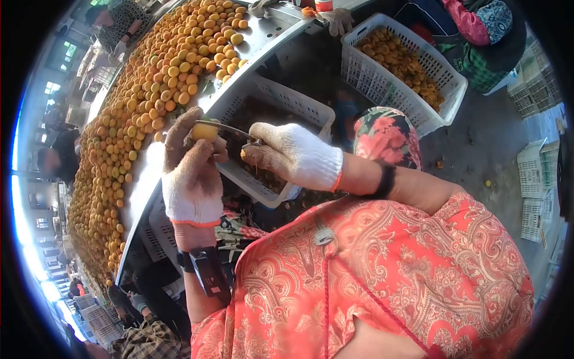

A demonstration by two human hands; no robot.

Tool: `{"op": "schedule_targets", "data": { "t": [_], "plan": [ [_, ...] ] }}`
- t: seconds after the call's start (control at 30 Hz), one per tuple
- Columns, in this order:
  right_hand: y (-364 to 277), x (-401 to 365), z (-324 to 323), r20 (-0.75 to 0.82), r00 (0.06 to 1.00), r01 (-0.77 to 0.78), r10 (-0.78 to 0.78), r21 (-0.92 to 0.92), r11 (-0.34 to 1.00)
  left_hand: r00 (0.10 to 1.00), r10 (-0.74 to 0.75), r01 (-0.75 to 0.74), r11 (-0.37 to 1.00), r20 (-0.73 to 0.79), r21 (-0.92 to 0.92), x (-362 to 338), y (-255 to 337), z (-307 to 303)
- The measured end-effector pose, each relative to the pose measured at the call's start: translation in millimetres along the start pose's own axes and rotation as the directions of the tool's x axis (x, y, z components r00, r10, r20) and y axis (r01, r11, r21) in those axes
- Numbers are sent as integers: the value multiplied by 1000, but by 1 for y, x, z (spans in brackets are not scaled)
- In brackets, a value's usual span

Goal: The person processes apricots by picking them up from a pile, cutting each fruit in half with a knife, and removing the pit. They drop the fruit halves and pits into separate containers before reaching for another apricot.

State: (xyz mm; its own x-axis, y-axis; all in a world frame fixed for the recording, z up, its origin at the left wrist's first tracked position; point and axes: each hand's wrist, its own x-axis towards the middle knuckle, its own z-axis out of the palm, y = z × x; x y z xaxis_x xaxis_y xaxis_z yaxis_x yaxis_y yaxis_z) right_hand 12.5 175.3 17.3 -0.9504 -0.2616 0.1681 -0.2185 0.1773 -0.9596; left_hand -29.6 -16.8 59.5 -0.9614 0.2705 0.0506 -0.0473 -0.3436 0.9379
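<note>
1. Holding one yellow-orange fruit (pixel 204 131), the left hand (pixel 194 160) has its fingers closed around it in a pinch. This fruit is in the air, in front of the body, over the left part of the near crate (pixel 299 100).
2. One thin blade (pixel 228 128) is in the right hand (pixel 293 154), whose fingers are pinching its near end. Both hands, two in count, wear white gloves with stained fingers.
3. The long axis of the blade goes from the right hand toward left and slightly far; its tip end is at the fruit. The fruit is almost round, so I cannot tell a long axis for it.
4. On the surface (pixel 263 30), at left and far, lie many whole fruits (pixel 143 102), too many for counting.
5. Two open white crates are at the middle and far right. The near crate is shaded inside, and I cannot tell well its content. The far crate (pixel 373 82) is holding many orange fruit pieces (pixel 400 60), also not countable.
</note>
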Motion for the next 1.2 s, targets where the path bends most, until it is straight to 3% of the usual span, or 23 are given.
{"op": "schedule_targets", "data": {
  "t": [0.37, 0.43, 0.5, 0.67, 0.73, 1.2],
  "plan": [
    [-23, -35, 3, -120, 967, 201, -224, -174, 964, 996, 73, -72, 997, -55, 22, -44, 1, 35],
    [-32, -39, 3, -64, 992, 96, -113, -225, 970, 996, 75, -71, 995, -51, 69, -49, 3, 31],
    [-35, -43, 3, -62, 989, 116, -133, -229, 966, 996, 70, -64, 991, -50, 118, -54, 5, 32],
    [-36, -47, 6, -59, 982, 159, -181, -268, 950, 997, 74, -75, 995, -18, -60, -60, 8, 44],
    [-35, -48, 9, -136, 959, 208, -249, -258, 943, 997, 83, -83, 992, 1, -92, -62, 9, 48],
    [-48, -55, 7, -197, 950, 162, -241, -348, 923, 990, 136, -139, 980, -32, -139, -65, 6, 57]
  ]
}}
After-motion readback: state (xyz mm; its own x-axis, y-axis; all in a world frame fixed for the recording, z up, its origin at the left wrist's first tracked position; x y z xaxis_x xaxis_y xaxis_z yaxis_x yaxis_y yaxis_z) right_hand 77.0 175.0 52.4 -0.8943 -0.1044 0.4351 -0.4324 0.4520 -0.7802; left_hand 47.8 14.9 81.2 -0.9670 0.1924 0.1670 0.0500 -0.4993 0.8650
